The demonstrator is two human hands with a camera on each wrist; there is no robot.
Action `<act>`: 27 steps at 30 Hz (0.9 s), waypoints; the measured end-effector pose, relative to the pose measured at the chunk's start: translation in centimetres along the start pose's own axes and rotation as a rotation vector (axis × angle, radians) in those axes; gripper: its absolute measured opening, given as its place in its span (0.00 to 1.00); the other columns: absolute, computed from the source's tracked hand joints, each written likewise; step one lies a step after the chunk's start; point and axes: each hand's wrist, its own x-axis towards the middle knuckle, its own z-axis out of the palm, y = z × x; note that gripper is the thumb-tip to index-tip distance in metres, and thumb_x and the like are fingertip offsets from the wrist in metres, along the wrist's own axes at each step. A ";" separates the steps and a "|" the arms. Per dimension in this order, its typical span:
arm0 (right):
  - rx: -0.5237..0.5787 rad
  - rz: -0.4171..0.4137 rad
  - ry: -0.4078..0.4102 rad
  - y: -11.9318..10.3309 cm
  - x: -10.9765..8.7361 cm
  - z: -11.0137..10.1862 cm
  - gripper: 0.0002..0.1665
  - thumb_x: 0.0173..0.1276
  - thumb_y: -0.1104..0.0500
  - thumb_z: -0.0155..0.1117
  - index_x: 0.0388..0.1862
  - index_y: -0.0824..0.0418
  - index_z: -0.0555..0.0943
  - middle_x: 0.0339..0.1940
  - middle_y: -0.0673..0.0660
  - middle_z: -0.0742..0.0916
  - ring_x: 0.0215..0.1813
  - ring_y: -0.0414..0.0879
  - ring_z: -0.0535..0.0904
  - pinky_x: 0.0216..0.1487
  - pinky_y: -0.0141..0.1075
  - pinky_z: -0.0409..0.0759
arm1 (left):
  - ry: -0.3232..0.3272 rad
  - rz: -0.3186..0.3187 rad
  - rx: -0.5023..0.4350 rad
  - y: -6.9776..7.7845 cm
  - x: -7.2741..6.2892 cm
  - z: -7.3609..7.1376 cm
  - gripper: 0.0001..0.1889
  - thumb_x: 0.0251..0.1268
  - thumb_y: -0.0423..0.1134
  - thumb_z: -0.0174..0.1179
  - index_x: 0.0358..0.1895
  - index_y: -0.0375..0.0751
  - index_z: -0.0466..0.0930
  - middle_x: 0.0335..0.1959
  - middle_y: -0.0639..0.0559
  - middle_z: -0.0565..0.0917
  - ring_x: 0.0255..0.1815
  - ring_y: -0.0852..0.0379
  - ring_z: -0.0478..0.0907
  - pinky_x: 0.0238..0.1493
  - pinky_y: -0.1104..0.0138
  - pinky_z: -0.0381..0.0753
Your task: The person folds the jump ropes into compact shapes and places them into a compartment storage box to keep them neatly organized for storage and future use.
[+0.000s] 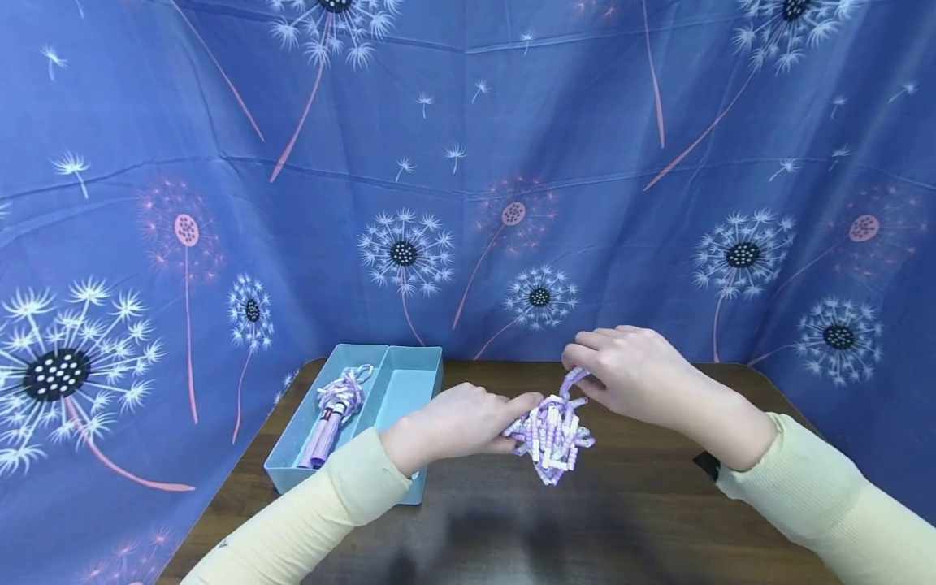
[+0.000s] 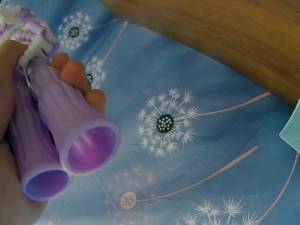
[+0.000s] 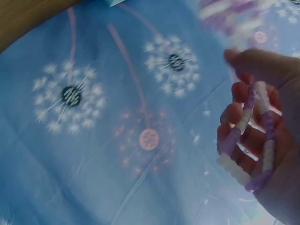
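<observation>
A beaded jump rope [image 1: 552, 435] in purple and white hangs bunched between the hands, above the table. My left hand [image 1: 461, 424] grips its two purple handles [image 2: 77, 115] side by side, with their hollow ends showing in the left wrist view. To the right and a little higher, my right hand [image 1: 632, 374] pinches a strand coming up out of the bundle. In the right wrist view, a beaded loop [image 3: 269, 124] lies across the palm and the curled fingers. In the head view most of the handles are hidden behind the left hand.
A light blue tray [image 1: 413, 394] with two compartments stands at the table's left. Its left compartment holds another beaded jump rope [image 1: 341, 398] with purple handles. The brown wooden table [image 1: 621, 512] meets a blue dandelion-print cloth [image 1: 468, 244] at the back and sides.
</observation>
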 end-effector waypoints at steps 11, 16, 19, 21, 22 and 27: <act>0.378 0.104 0.135 -1.9 -0.3 -0.6 0.19 0.52 0.68 0.65 0.46 0.61 0.80 0.38 0.49 0.83 0.32 0.33 0.74 0.33 0.25 0.74 | 0.094 -0.174 -0.091 -0.9 -0.2 -0.1 0.27 0.63 0.53 0.57 0.62 0.49 0.62 0.15 0.59 0.70 0.13 0.63 0.65 0.13 0.69 0.59; 0.450 0.183 0.182 -2.6 -1.2 -0.5 0.25 0.54 0.65 0.66 0.54 0.60 0.79 0.42 0.50 0.84 0.27 0.31 0.71 0.26 0.19 0.69 | 0.105 -0.214 -0.200 -1.2 -0.3 -0.4 0.27 0.65 0.50 0.57 0.64 0.49 0.60 0.17 0.58 0.72 0.14 0.63 0.67 0.13 0.69 0.61; 0.521 0.228 0.189 -2.8 -1.7 -0.4 0.29 0.53 0.66 0.68 0.57 0.58 0.78 0.43 0.50 0.84 0.26 0.30 0.71 0.23 0.18 0.69 | 0.115 -0.235 -0.244 -1.4 -0.3 -0.4 0.28 0.64 0.48 0.57 0.65 0.49 0.59 0.19 0.57 0.75 0.17 0.62 0.69 0.15 0.68 0.64; 0.557 0.255 0.193 -2.9 -1.8 -0.4 0.30 0.53 0.67 0.68 0.58 0.58 0.78 0.44 0.49 0.84 0.27 0.31 0.73 0.23 0.19 0.68 | 0.121 -0.251 -0.280 -1.5 -0.4 -0.4 0.29 0.64 0.47 0.57 0.66 0.49 0.59 0.20 0.57 0.76 0.18 0.62 0.70 0.17 0.68 0.65; 0.573 0.268 0.196 -3.0 -1.9 -0.4 0.31 0.53 0.68 0.68 0.58 0.57 0.78 0.41 0.48 0.85 0.27 0.31 0.73 0.23 0.19 0.68 | 0.120 -0.261 -0.298 -1.6 -0.4 -0.3 0.30 0.64 0.47 0.57 0.67 0.49 0.58 0.20 0.57 0.75 0.18 0.62 0.69 0.17 0.68 0.65; 0.661 0.345 0.253 -3.3 -2.1 -0.1 0.28 0.54 0.73 0.67 0.55 0.60 0.79 0.38 0.51 0.88 0.29 0.33 0.81 0.26 0.21 0.74 | 0.120 -0.319 -0.423 -2.0 -0.4 -0.2 0.31 0.63 0.46 0.55 0.69 0.49 0.57 0.17 0.60 0.72 0.17 0.63 0.68 0.21 0.69 0.67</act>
